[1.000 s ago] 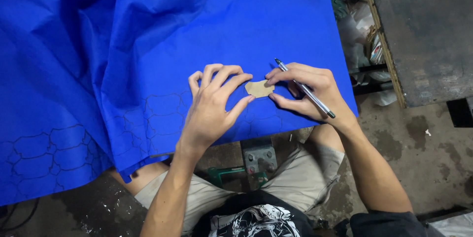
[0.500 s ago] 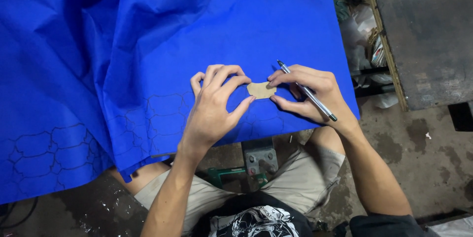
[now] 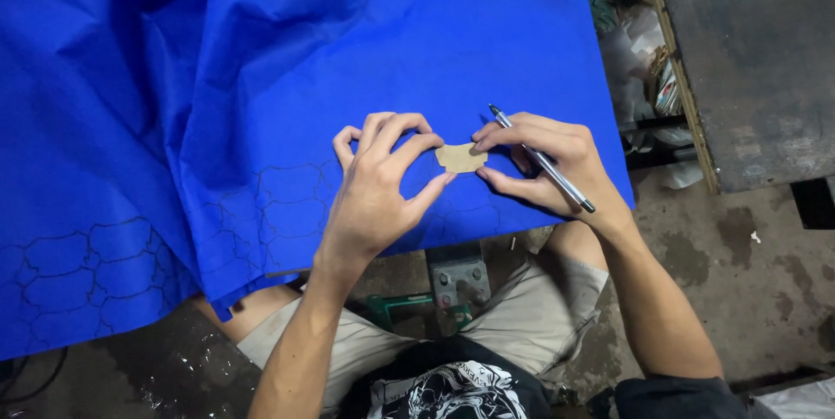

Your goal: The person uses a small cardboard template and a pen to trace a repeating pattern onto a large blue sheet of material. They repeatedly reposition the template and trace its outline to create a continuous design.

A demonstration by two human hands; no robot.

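Blue cloth covers the table, with black outlines drawn along its near edge. The left hand pinches a small tan cutout lying near the cloth's near right corner; the right hand pinches its other end, gripping a pen. A dark bench stands right.
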